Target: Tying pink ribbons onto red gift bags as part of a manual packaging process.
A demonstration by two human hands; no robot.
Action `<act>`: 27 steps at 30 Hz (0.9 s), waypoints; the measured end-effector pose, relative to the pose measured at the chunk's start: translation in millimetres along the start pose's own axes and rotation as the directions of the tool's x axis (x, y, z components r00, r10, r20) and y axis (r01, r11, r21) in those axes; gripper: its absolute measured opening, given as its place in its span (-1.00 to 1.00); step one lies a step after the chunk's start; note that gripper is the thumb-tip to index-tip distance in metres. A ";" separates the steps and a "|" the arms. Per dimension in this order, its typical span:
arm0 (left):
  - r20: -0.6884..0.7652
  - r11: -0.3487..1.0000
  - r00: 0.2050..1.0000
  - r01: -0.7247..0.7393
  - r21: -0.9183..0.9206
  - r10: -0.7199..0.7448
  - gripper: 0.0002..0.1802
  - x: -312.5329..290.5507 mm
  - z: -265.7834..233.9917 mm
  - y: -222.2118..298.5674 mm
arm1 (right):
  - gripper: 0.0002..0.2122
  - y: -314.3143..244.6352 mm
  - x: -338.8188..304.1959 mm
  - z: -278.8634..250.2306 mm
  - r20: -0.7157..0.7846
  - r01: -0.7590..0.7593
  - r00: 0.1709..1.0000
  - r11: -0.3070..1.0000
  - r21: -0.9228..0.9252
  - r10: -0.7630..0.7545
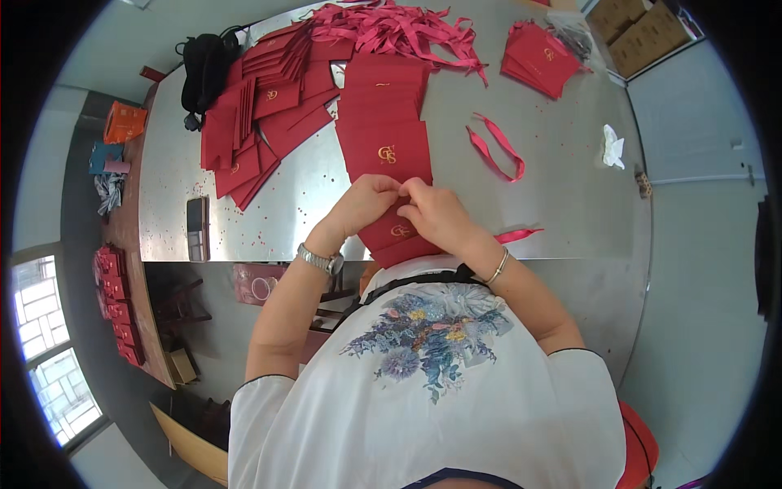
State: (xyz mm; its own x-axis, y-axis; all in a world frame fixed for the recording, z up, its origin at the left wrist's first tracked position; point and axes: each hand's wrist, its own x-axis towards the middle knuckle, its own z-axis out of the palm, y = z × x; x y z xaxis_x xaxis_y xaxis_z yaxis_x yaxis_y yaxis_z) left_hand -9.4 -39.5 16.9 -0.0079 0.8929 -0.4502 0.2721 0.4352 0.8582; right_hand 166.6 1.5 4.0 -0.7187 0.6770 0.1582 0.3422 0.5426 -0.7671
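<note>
A flat red paper bag (397, 232) with a gold emblem lies in front of me at the table's near edge. Both hands meet over its far end, fingertips nearly touching. My left hand (368, 200) is closed in a pinch, and so is my right hand (436, 213); what sits between the fingertips is too small to make out. Just beyond them, a row of overlapping red bags (383, 138) runs away from me. A pinkish-red ribbon (520, 235) lies by my right wrist, and another loose ribbon (498, 151) rests farther right.
The metal table (562, 196) holds a ribbon heap (399, 33) at the back and piled red bags (269, 98) at left. A black bag (208, 69), a phone (197, 228), a crumpled tissue (612, 147) and more red bags (542, 61) lie around. Cardboard boxes (648, 37) stand back right.
</note>
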 end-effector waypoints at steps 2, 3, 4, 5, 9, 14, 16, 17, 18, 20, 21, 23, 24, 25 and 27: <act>0.111 0.994 0.988 0.098 0.050 -0.103 -0.76 2.6 -5.5 5.6 | -0.76 0.5 3.6 -3.0 0.044 -0.082 0.996 0.991 0.105 0.078; 0.108 0.994 0.988 0.102 0.047 -0.106 -0.76 4.2 -5.6 5.5 | -0.76 -0.6 4.1 -6.0 0.048 -0.081 0.996 0.991 0.107 0.076; 0.150 0.994 0.983 0.104 0.044 -0.109 -0.78 6.4 -5.2 5.1 | -0.76 -2.6 4.4 -9.7 0.085 -0.112 0.991 0.980 0.167 0.099; 0.193 0.994 0.975 0.106 0.039 -0.112 -0.80 7.3 -4.6 4.0 | -0.75 -3.5 3.5 -11.4 0.123 -0.146 0.985 0.963 0.225 0.121; 0.182 0.954 0.980 -0.132 0.270 0.084 -0.85 10.6 -3.5 1.0 | -0.75 -0.4 3.0 -15.1 0.112 -0.167 0.983 0.961 0.220 0.145; -0.340 0.947 0.935 -0.013 -0.322 -0.103 -0.82 10.7 -2.1 -15.3 | -0.71 5.6 2.8 -14.9 0.050 -0.199 0.979 0.978 0.062 0.196; -0.421 0.886 0.875 0.018 -0.463 -0.237 -0.81 11.1 -9.3 -14.2 | -0.70 7.3 1.8 -16.1 0.056 -0.211 0.977 0.974 0.085 0.207; -0.403 0.869 0.879 0.024 -0.494 -0.253 -0.78 9.8 -8.9 -14.8 | -0.70 7.5 1.5 -16.4 0.058 -0.221 0.975 0.969 0.109 0.216; -0.404 0.868 0.878 0.025 -0.496 -0.256 -0.78 7.1 -7.7 -13.8 | -0.70 7.1 1.8 -16.4 0.061 -0.222 0.974 0.969 0.108 0.216; -0.504 0.909 0.862 -0.163 -0.383 -0.058 -0.76 -1.9 -2.7 -11.8 | -0.69 6.6 2.5 -16.4 0.091 -0.260 0.964 0.957 0.129 0.249; -0.506 0.909 0.861 -0.163 -0.383 -0.059 -0.76 -8.0 -5.5 -16.1 | -0.69 7.5 2.6 -15.7 0.093 -0.259 0.964 0.957 0.130 0.248; -0.263 0.844 0.824 -0.402 0.354 0.502 -0.72 -22.5 -12.8 -26.2 | -0.69 11.6 1.3 -15.7 0.082 -0.266 0.963 0.957 0.116 0.258; -0.235 0.842 0.832 -0.407 0.355 0.502 -0.75 -32.6 -8.9 -23.9 | -0.69 13.5 0.5 -15.5 0.082 -0.268 0.962 0.956 0.117 0.259; -0.234 0.842 0.834 -0.406 0.355 0.500 -0.75 -36.6 -8.0 -23.3 | -0.69 15.8 0.0 -15.8 0.069 -0.258 0.965 0.957 0.132 0.251; -0.197 0.930 0.954 -0.152 0.335 0.227 -0.76 -41.1 -9.2 -22.9 | -0.70 18.3 -1.4 -15.6 0.055 -0.249 0.968 0.957 0.149 0.243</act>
State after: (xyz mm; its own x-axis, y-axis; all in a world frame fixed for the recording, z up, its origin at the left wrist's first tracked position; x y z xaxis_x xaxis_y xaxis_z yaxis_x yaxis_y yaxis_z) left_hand -24.1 -85.0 18.1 -0.1354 0.9731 -0.1865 0.5767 0.2305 0.7838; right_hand 183.3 18.2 -0.6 -0.6460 0.7603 -0.0678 0.4164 0.2766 -0.8661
